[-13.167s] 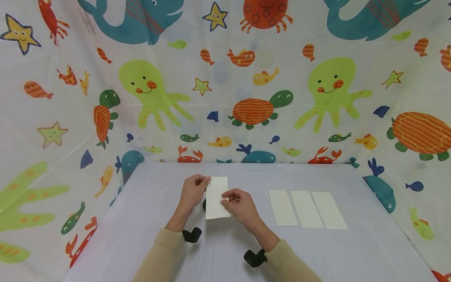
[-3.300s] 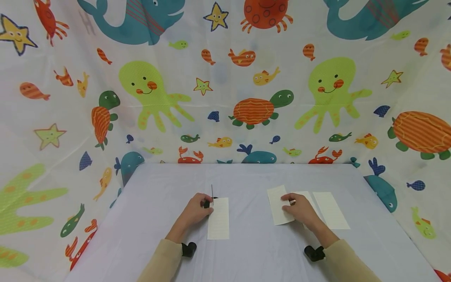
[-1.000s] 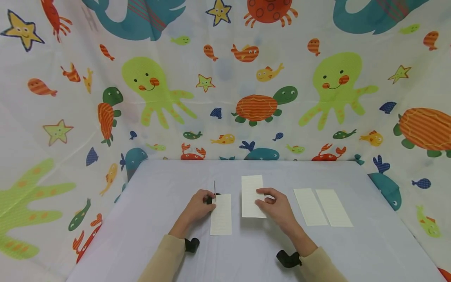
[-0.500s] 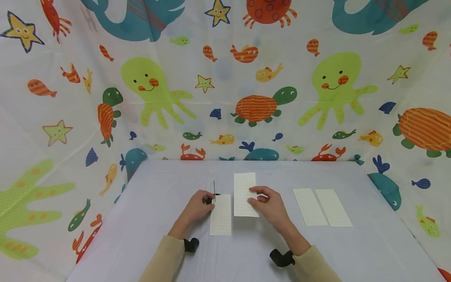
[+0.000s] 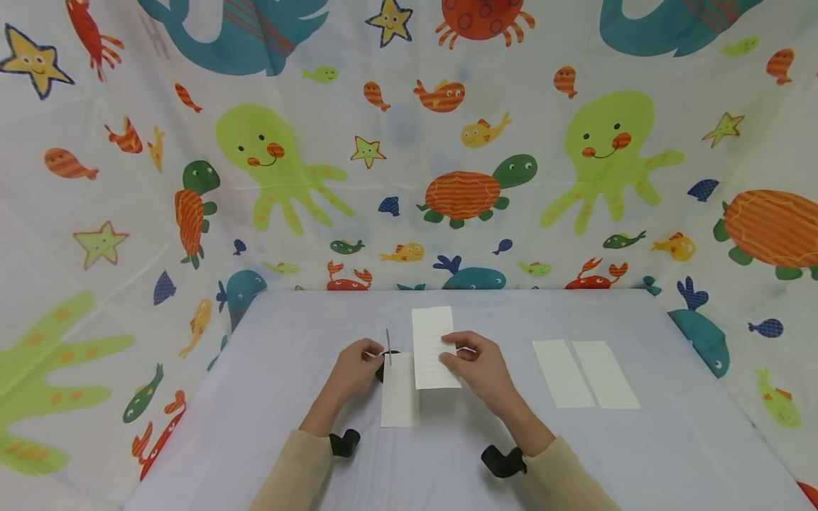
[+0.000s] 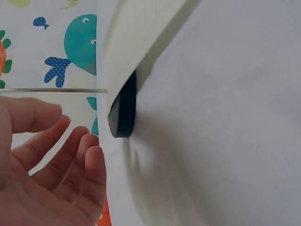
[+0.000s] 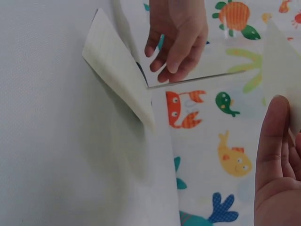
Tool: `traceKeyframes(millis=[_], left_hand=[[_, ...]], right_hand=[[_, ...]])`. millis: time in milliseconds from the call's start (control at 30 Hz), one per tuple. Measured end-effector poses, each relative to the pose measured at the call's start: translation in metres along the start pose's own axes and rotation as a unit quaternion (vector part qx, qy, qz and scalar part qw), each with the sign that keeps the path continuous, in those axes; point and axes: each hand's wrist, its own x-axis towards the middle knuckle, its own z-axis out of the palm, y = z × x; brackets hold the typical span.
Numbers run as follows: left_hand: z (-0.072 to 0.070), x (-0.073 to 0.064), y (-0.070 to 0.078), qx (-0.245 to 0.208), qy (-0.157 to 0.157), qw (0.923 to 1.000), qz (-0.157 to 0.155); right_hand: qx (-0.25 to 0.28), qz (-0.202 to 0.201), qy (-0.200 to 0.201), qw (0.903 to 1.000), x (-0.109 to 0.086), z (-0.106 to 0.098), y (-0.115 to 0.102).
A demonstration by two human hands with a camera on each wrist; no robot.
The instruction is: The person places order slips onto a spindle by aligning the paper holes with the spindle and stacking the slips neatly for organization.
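Note:
A thin upright metal paper spike [image 5: 388,344] stands on a black round base [image 6: 126,113], mostly covered from above. One lined slip of paper [image 5: 397,408] is pierced on it and slopes down toward the front. My left hand [image 5: 350,369] is beside the spike, fingers loosely bent; in the left wrist view the hand [image 6: 56,179] has nothing between thumb and fingers. With thumb and fingertips, my right hand [image 5: 483,363] pinches the right edge of another lined slip [image 5: 431,348]. That slip is raised above the table, just right of the spike, its left edge overlapping the pierced slip in the head view.
Two more lined slips, a left one [image 5: 563,374] and a right one [image 5: 606,375], lie side by side on the white-covered table [image 5: 690,454] to the right. A curtain with sea animals [image 5: 383,163] hangs behind the table. Each wrist wears a small black camera.
Earlier my right hand picked the leftmost slip from the row of three; it has since carried it left toward the spike. My left hand has let go of the pierced slip's edge and drawn slightly back.

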Motion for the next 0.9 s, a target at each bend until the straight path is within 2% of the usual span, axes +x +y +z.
traceKeyframes(millis=[200,367,533,667,900], left_hand=[[-0.007,0.000,0.010,-0.037,0.047,0.9978,0.027],[-0.014,0.001,0.022,-0.079,0.077,0.9937,0.019],[-0.021,0.002,0.037,-0.145,0.077,0.9863,0.010],[-0.025,0.004,0.047,-0.181,0.067,0.9811,0.009],[-0.028,0.007,0.056,-0.202,0.066,0.9772,-0.002]], right_hand=[[0.007,-0.003,0.003,1.0000,0.001,0.006,-0.005],[0.017,-0.015,0.001,0.9997,0.003,0.015,-0.010],[0.024,-0.030,-0.003,0.9993,0.003,0.023,-0.014],[0.025,-0.029,-0.009,0.9992,0.004,0.030,-0.015],[0.021,-0.034,-0.015,0.9991,0.005,0.038,-0.014]])
